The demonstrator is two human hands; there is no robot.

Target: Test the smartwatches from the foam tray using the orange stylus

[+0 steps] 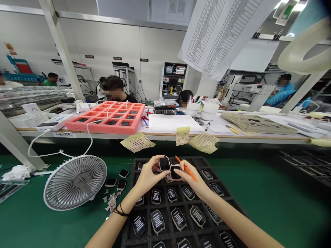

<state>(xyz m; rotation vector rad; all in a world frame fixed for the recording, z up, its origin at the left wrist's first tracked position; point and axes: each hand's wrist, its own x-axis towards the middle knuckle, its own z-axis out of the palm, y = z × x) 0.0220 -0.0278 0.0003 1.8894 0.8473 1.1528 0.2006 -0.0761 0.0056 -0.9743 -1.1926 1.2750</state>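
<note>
My left hand point(152, 171) is closed on a smartwatch point(164, 163) with a dark screen, held by its edges between thumb and fingers. Right beside it, a second dark smartwatch point(175, 172) is in my right hand point(190, 177), the thumb lying over its face. An orange pen-like stick point(186, 168) is also tucked between the fingers of my right hand. Both hands are above a black foam tray point(148, 215), whose compartments hold several watches with white text on their screens, such as the watch point(158, 221) near the front.
A grey fan point(80, 182) stands on the green table at the left. Three loose watches point(121, 184) and paper scraps point(111, 202) lie between it and the tray. On the shelf ahead sit a pink foam tray point(103, 128) and a beige tray point(261, 124). Sticker sheets point(138, 142) hang from its edge.
</note>
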